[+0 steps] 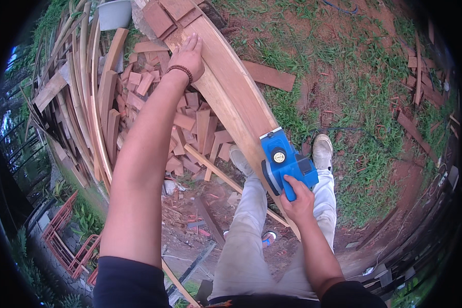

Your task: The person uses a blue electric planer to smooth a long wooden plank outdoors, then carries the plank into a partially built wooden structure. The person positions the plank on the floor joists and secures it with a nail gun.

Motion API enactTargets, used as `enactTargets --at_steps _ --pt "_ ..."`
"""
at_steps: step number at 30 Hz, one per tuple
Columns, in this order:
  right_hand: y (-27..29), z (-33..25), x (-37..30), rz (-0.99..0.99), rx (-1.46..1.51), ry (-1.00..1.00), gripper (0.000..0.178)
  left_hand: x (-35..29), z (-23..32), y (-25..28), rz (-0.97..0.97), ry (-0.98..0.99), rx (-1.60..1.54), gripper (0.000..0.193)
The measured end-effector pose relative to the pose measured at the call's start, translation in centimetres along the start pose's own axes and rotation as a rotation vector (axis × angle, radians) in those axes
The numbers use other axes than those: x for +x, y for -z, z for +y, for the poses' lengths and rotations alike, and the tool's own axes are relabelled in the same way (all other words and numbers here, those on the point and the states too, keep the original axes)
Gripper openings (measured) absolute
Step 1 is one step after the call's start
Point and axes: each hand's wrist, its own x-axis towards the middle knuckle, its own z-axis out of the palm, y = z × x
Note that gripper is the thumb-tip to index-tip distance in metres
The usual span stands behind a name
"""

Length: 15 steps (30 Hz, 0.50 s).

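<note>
A long wooden board point(236, 90) runs from the upper left down between my legs. On its upper stretch my left hand point(189, 54) lies flat with the fingers stretched out, a beaded bracelet point(182, 72) at the wrist. A blue electric planer point(287, 159) rests on the board's lower part, its round knob on top. My right hand point(297, 199) is wrapped round the planer's rear handle. Short reddish wood pieces point(159, 20) sit at the board's far end, just beyond my left hand. The planer's underside is hidden.
A heap of wood offcuts point(190, 126) lies left of the board, beside long leaning strips point(95, 92). A grey-white bucket point(114, 14) stands at the upper left. A loose plank point(269, 75) lies on the grass at right. A thin stick point(223, 177) passes near my left shoe point(239, 160).
</note>
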Motion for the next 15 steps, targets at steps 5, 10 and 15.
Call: enactTargets --at_steps 5,10,15 --pt "-1.5 -0.2 1.3 0.038 0.009 0.020 0.049 0.4 0.2 1.4 -0.091 -0.079 0.075 0.072" --pt "-3.2 -2.5 5.1 0.080 -0.006 0.032 0.049 0.3 0.2 2.5 -0.184 -0.129 0.125 0.074" --pt "-3.8 -4.3 7.5 0.096 0.005 0.042 0.049 0.1 0.0 2.6 -0.189 -0.156 0.190 0.077"
